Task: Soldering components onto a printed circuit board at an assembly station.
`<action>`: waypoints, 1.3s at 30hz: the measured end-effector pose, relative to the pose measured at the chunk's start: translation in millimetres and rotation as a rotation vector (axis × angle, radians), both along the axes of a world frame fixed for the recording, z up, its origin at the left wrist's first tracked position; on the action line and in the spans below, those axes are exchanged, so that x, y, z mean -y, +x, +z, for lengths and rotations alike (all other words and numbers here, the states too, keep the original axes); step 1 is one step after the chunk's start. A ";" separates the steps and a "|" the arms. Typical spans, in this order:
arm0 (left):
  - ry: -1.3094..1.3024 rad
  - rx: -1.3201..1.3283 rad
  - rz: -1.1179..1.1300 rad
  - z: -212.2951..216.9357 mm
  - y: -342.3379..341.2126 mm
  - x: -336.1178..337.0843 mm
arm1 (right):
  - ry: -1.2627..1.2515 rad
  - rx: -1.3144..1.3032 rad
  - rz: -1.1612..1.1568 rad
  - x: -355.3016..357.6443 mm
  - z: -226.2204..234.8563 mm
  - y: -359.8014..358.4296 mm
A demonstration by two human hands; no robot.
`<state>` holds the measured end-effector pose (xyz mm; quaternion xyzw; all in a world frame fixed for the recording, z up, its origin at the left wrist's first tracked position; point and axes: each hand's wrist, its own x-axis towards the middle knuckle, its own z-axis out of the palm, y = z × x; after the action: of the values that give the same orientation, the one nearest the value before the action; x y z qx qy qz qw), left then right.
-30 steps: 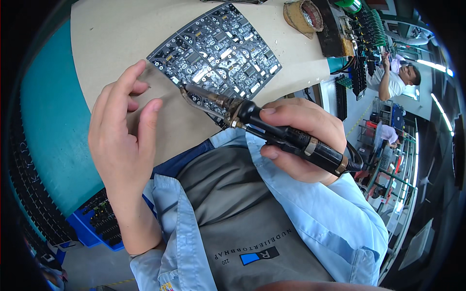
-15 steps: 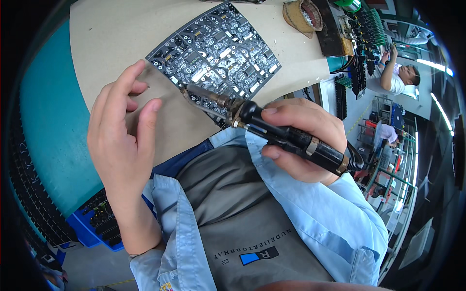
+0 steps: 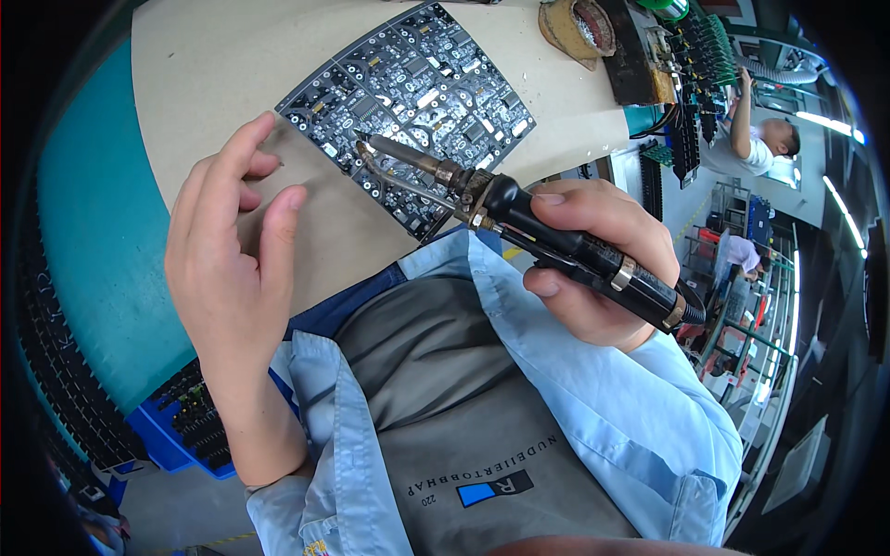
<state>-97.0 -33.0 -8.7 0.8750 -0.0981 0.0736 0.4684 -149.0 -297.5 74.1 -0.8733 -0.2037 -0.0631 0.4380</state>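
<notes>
My right hand (image 3: 619,243) is wrapped round the black handle of a soldering iron (image 3: 593,255) with a thin solder-feed tube along its side. The iron slants up to the left, its tip over the lower left part of a dark circuit board panel (image 3: 417,69). Whether the tip touches the panel I cannot tell. Dense with small parts, the panel lies flat on the brown-covered table (image 3: 209,65). My left hand (image 3: 227,236) is held beside the panel's left corner, fingers curved and apart, with no object gripped; the forefinger's end is close to that corner.
A tan round holder (image 3: 561,32) stands at the back right, beside a dark stand (image 3: 640,56) and a green spool (image 3: 669,7). Blue bins (image 3: 162,440) with boards sit low on the left. A co-worker (image 3: 765,148) is at the far right.
The soldering iron in my right hand has shifted right, and its tip has moved farther over the panel. My left hand has hardly moved. The co-worker's head and arm have turned.
</notes>
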 end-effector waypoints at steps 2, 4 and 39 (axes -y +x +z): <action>0.002 0.006 0.000 -0.1 -0.1 -0.1 | -0.005 0.004 0.005 -0.1 1.0 0.4; 0.016 0.000 0.002 -0.3 -0.5 -0.1 | -0.016 -0.021 0.011 0.0 1.7 0.3; -0.144 -0.474 -0.084 14.7 60.5 4.1 | 0.053 0.138 -0.121 32.2 -11.1 -31.9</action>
<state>-36.5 -37.2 6.0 0.8273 -0.0161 -0.1464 0.5421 -180.9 -329.7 63.0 -0.8658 -0.1782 -0.1548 0.4413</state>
